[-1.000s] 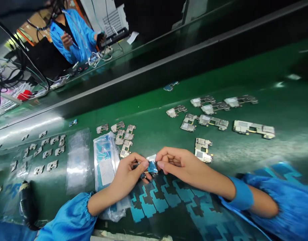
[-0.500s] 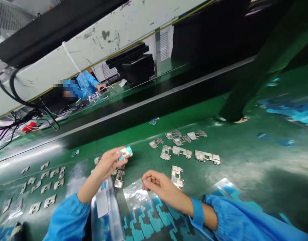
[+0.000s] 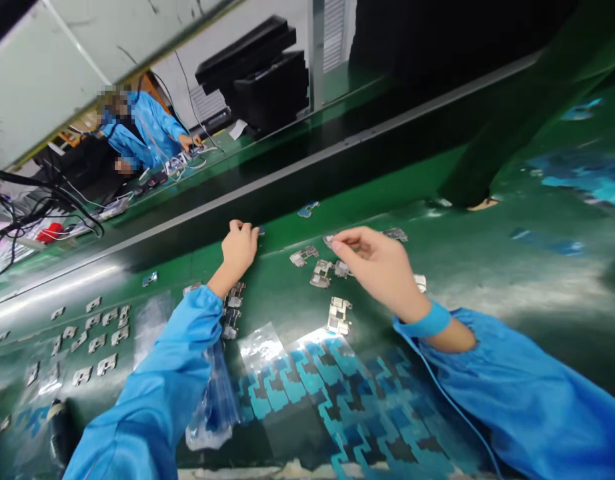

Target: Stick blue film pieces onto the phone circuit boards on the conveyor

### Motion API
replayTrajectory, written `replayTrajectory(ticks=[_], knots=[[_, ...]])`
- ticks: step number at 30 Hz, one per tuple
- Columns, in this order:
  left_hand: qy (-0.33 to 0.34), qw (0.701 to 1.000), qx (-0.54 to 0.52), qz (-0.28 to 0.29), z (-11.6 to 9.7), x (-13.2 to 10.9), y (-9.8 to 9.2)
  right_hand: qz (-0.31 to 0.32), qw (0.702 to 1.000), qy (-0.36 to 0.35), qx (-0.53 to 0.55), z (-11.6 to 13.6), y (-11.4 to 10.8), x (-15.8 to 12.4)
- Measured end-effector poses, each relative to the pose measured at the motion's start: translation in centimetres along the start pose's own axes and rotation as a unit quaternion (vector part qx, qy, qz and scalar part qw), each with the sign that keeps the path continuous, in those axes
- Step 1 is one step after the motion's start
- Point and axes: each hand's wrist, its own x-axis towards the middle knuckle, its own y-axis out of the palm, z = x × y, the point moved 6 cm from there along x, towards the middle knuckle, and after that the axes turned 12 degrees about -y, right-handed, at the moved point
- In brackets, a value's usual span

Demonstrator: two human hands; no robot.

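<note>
At the far side of the bench, my left hand (image 3: 240, 248) is closed, a bit of shiny blue film (image 3: 261, 231) showing at its fingertips. My right hand (image 3: 380, 267) pinches the edge of a silver phone circuit board (image 3: 328, 241) in the back group, its thumb and forefinger together; most of that board is hidden. Around the hands lie other boards: one (image 3: 303, 256) to the left, another (image 3: 321, 273) below it, and one (image 3: 339, 315) nearer me. Patterned blue film sheets (image 3: 307, 373) in clear plastic spread out below.
More boards (image 3: 96, 343) lie in loose rows at the left, near a dark cylindrical tool (image 3: 60, 430). Clear bags (image 3: 215, 400) rest under my left sleeve. A green post (image 3: 475, 177) rises at the right, blue film scraps (image 3: 587, 177) beyond it. Across the bench, a person (image 3: 142, 130) works.
My left hand has moved away from me to the bench's far side with the blue film. My right hand has gone forward and right, from above the film sheets to the boards. The view has shifted.
</note>
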Motion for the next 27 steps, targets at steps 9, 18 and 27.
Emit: replayTrajectory(ticks=[9,18,27], knots=[[0.215,0.968,0.063,0.11,4.8,-24.9,-2.1,0.175,0.924,-0.209,-0.267,6.3,-6.3,-8.5],[0.224,0.95,0.216,0.011,8.5,-37.2,0.3,0.221,0.892,-0.251,-0.304,5.7,-0.6,-24.6],[0.206,0.969,-0.121,-0.067,10.4,-35.2,-7.5,0.147,0.902,-0.159,-0.374,5.5,-3.3,-29.7]])
